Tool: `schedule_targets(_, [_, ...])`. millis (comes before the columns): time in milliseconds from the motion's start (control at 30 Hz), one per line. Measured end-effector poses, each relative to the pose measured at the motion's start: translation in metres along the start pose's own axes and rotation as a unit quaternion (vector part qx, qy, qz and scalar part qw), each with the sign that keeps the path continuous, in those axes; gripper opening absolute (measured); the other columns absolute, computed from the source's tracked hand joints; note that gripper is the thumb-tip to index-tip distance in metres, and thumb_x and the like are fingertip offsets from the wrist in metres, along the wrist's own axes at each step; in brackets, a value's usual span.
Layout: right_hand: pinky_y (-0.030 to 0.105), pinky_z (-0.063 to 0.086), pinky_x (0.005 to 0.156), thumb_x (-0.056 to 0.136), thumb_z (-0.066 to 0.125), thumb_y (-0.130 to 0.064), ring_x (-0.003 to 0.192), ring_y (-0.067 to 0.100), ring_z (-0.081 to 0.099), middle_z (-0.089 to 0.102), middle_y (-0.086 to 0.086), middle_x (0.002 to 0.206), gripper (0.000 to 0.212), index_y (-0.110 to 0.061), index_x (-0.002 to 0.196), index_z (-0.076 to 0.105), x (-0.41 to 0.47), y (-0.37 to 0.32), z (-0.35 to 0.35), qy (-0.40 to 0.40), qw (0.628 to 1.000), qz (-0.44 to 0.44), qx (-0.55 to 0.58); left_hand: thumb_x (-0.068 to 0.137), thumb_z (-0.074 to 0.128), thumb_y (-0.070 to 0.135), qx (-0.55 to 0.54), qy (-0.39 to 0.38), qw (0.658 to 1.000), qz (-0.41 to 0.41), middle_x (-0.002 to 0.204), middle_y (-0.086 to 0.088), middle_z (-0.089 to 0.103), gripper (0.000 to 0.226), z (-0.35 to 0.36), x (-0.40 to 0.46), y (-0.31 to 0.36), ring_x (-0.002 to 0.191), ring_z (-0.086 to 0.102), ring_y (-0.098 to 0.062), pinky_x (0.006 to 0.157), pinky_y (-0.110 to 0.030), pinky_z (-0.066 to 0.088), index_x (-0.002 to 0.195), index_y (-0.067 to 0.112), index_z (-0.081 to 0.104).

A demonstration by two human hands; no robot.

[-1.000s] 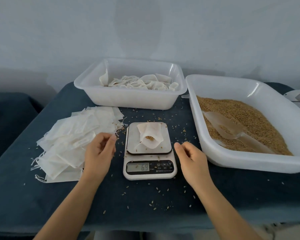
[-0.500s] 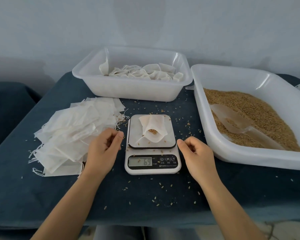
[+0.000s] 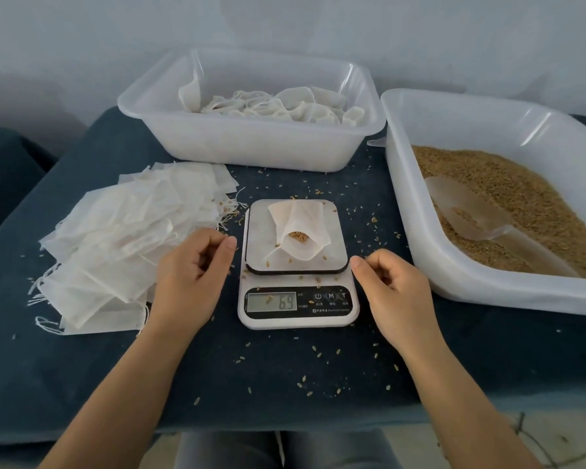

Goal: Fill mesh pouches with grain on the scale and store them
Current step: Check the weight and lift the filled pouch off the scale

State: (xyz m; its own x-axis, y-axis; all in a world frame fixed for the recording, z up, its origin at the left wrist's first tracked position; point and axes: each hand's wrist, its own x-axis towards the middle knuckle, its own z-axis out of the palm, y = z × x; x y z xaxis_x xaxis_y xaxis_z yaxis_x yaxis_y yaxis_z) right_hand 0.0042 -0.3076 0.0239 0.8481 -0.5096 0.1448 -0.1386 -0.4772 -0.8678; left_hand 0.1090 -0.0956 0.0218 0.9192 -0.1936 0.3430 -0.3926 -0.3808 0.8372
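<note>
A white mesh pouch [image 3: 297, 231] is lying on the scale [image 3: 297, 265], its open mouth facing the person and showing a small heap of grain [image 3: 298, 236]; the display is reading 69, as it was a second ago. Since then both hands have been drifting slightly closer to the platform while the pouch is staying put. The left hand [image 3: 192, 277] is hovering at the pouch's 8 o'clock, the right hand [image 3: 394, 289] at its 4 o'clock, each with fingers loosely curled, holding nothing and not touching the pouch. At 9 o'clock a fanned pile of flat, gauzy empty pouches [image 3: 126, 245] is resting on the dark cloth. At 12 o'clock a translucent plastic bin [image 3: 251, 143] is holding filled pouches. At 3 o'clock a wide tray [image 3: 487, 286] of golden grain is cradling a clear scoop [image 3: 471, 214].
</note>
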Motion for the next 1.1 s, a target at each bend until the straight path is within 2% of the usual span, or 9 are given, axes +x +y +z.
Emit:
schedule_targets(233, [0.017,0.045,0.067,0.083,0.066,-0.026,0.079,0.007,0.054,0.057,-0.008,0.087,0.009,-0.025,0.084,0.057,-0.002,-0.011,0.000,0.019,0.992,-0.125,-0.012,0.090,0.057,0.021,0.008,-0.009,1.000,0.014,0.074,0.018,0.061,0.021,-0.001,-0.002,0.005,0.066,0.057,-0.004,0.057,-0.011,0.044,0.077,0.037,0.054])
schedule_targets(367, [0.007,0.033,0.093,0.082,0.071,-0.020,0.119,0.006,0.040,0.040,-0.007,0.131,0.053,-0.025,0.130,0.050,0.006,-0.027,0.003,-0.070,0.970,-0.194,-0.131,0.090,0.058,0.020,0.017,-0.008,1.000,0.017,0.066,0.012,0.059,0.022,-0.002,-0.003,0.006,0.064,0.055,0.002,0.058,-0.008,0.043,0.078,0.038,0.054])
schedule_targets(467, [0.012,0.039,0.089,0.086,0.059,-0.003,0.121,0.010,0.040,0.036,-0.008,0.138,0.058,-0.028,0.137,0.046,0.020,-0.042,0.007,-0.069,0.949,-0.215,-0.221,0.090,0.059,0.020,0.011,-0.006,1.000,0.017,0.067,0.012,0.059,0.021,-0.002,-0.004,0.007,0.064,0.055,0.001,0.057,-0.008,0.042,0.077,0.036,0.054])
schedule_targets(600, [0.031,0.046,0.088,0.092,0.057,-0.011,0.112,0.013,0.049,0.051,-0.007,0.127,0.032,-0.026,0.119,0.065,0.039,-0.051,0.010,-0.088,0.937,-0.213,-0.264,0.090,0.058,0.022,0.007,-0.012,1.000,0.013,0.066,0.010,0.059,0.018,-0.003,-0.004,0.006,0.063,0.054,-0.003,0.056,-0.011,0.043,0.077,0.035,0.055])
schedule_targets(700, [0.026,0.046,0.081,0.092,0.058,-0.018,0.088,0.008,0.055,0.062,-0.005,0.108,0.018,-0.021,0.106,0.070,0.051,-0.057,0.012,-0.080,0.953,-0.218,-0.196,0.089,0.058,0.024,0.010,-0.014,1.000,0.006,0.066,0.011,0.059,0.017,-0.003,-0.004,0.006,0.064,0.054,-0.002,0.057,-0.010,0.043,0.078,0.037,0.055])
schedule_targets(800, [0.009,0.037,0.067,0.092,0.059,-0.021,0.072,-0.004,0.052,0.064,-0.014,0.088,0.014,-0.021,0.101,0.069,0.066,-0.066,0.015,-0.055,0.970,-0.191,-0.137,0.088,0.058,0.025,0.010,-0.016,1.000,0.008,0.066,0.014,0.060,0.017,-0.003,-0.004,0.006,0.065,0.055,-0.001,0.057,-0.008,0.042,0.077,0.037,0.055])
schedule_targets(867, [0.008,0.040,0.062,0.092,0.059,-0.021,0.068,-0.004,0.054,0.064,-0.013,0.078,0.010,-0.018,0.094,0.068,0.075,-0.073,0.015,-0.046,0.981,-0.153,-0.107,0.088,0.058,0.025,0.009,-0.020,1.000,0.013,0.069,0.017,0.061,0.017,-0.003,-0.004,0.007,0.065,0.055,-0.001,0.057,-0.008,0.042,0.077,0.037,0.055])
schedule_targets(967, [0.039,0.052,0.077,0.091,0.057,-0.019,0.077,0.020,0.064,0.070,0.005,0.080,0.017,-0.003,0.088,0.064,0.086,-0.088,0.015,-0.041,0.989,-0.119,-0.074,0.088,0.058,0.024,0.001,-0.021,1.000,0.016,0.072,0.020,0.061,0.018,-0.003,-0.004,0.008,0.065,0.055,-0.002,0.056,-0.008,0.041,0.077,0.037,0.055])
schedule_targets(1100, [0.050,0.052,0.080,0.088,0.055,-0.016,0.084,0.032,0.064,0.069,0.015,0.086,0.021,0.003,0.093,0.064,0.094,-0.113,0.010,-0.029,0.992,-0.113,-0.052,0.089,0.059,0.021,-0.005,-0.009,1.000,0.022,0.068,0.017,0.060,0.022,-0.004,-0.005,0.008,0.066,0.055,0.003,0.057,-0.007,0.041,0.078,0.039,0.054])
